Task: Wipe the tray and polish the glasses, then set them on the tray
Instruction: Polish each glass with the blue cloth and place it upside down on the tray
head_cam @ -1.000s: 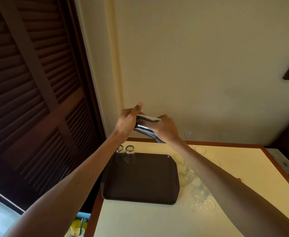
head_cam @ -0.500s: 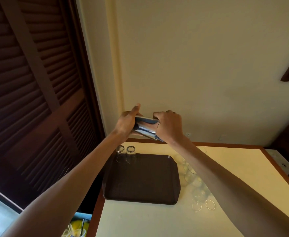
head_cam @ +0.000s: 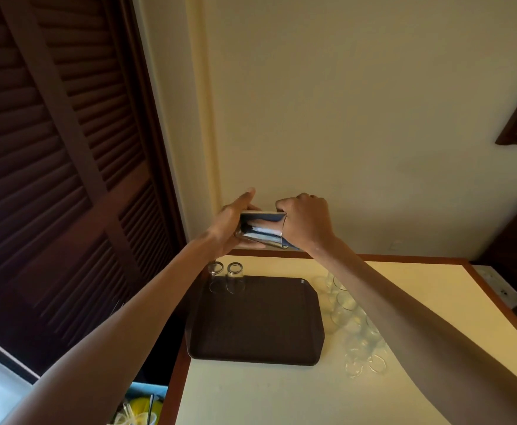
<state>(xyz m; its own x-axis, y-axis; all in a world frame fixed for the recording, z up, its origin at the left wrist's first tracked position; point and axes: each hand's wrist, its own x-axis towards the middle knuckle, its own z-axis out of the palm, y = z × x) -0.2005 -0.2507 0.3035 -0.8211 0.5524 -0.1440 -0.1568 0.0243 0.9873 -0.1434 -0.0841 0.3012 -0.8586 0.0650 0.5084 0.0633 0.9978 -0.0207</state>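
Cream table [head_cam: 281, 394] with brown edging. A dark brown tray [head_cam: 257, 326] lies at its left edge. Clear glasses [head_cam: 347, 311] stand clustered just right of the tray.

Dim, warm light; wide-angle bending at edges; daylight perhaps from lower left.
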